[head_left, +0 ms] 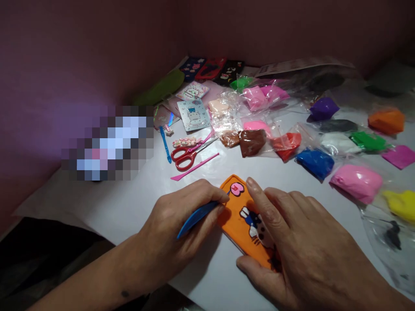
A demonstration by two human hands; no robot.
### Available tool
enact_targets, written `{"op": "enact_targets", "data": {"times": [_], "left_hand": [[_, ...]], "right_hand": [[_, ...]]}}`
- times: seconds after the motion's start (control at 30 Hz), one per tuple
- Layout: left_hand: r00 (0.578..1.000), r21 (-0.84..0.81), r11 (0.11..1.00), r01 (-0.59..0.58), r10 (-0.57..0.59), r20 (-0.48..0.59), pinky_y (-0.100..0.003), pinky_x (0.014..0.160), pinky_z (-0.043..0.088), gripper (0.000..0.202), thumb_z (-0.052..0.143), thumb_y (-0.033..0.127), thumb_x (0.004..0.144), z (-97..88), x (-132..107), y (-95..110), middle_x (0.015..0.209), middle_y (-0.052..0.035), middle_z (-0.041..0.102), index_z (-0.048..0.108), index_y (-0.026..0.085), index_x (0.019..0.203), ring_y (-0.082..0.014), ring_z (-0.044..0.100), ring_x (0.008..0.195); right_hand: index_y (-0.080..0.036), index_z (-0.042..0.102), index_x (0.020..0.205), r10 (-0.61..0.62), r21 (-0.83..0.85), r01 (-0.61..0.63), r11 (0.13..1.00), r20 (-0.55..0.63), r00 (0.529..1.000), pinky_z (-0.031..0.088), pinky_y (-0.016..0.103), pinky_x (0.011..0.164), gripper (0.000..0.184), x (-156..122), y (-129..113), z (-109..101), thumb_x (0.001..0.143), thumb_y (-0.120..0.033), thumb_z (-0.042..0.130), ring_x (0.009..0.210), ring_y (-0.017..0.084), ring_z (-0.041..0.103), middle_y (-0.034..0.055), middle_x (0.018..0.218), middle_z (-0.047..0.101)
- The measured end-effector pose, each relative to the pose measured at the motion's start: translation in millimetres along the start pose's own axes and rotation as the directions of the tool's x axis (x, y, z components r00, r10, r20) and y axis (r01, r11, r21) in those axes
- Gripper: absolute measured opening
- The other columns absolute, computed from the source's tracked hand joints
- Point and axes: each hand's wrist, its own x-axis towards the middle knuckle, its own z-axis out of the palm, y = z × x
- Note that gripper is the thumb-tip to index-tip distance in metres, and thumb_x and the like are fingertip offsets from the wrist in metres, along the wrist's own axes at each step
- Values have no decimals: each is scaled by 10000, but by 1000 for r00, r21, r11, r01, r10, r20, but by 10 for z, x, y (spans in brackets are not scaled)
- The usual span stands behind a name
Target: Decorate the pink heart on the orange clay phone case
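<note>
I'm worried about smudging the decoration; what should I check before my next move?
1. Curved blue plastic tool gripped in left hand: ok.
2. Right hand on flat orange rectangular panel: ok.
3. Tool tip off the pink, dark-outlined heart shape: cannot tell; it's by the edge.
4. Black, white and blue cartoon figure fully visible: not ok; right hand hides part.
5. Red-handled metal scissors clear of panel: ok.

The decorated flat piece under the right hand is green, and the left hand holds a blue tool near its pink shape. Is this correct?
Not quite: in the head view, the decorated flat piece is orange, not green. The rest is right: it lies under the right hand, and the left hand holds the blue tool near the pink shape.
</note>
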Motion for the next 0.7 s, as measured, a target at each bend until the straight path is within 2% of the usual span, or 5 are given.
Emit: {"op": "enact_targets", "data": {"times": [0.13,0.33,0.53,0.7], "left_hand": [[1000,0,1000,-1,1,4,-167,700,476,149,537,88,880,-10,-8,4,885,-7,636,588,154,1003,-76,606,768],[998,27,999,30,-28,-51,-198,684,488,174,560,111,875,-19,-13,16,895,-1,654,576,191,1030,-98,629,772],[1000,33,999,11,-11,-5,-211,698,489,148,533,91,882,-24,-4,42,886,-12,646,578,165,1001,-104,625,782],[998,22,998,52,-53,41,-204,670,472,135,524,87,888,-31,26,59,849,-5,619,578,158,990,-90,584,727]], "right_hand": [[-31,405,1358,0,-10,0,1000,-2,1000,505,450,597,853,-4,-1,-6,671,-480,636,758,271,539,182,981,601],[-45,385,1386,25,25,-25,999,7,1000,501,463,668,810,-21,-1,-7,727,-459,607,810,278,539,162,961,592],[-56,396,1386,36,9,-36,999,0,999,489,444,644,807,-25,0,21,731,-481,601,766,263,531,147,932,599],[-55,417,1369,6,-8,-6,1000,-16,1000,477,415,617,803,-25,13,36,720,-491,602,744,254,526,134,897,600]]}}
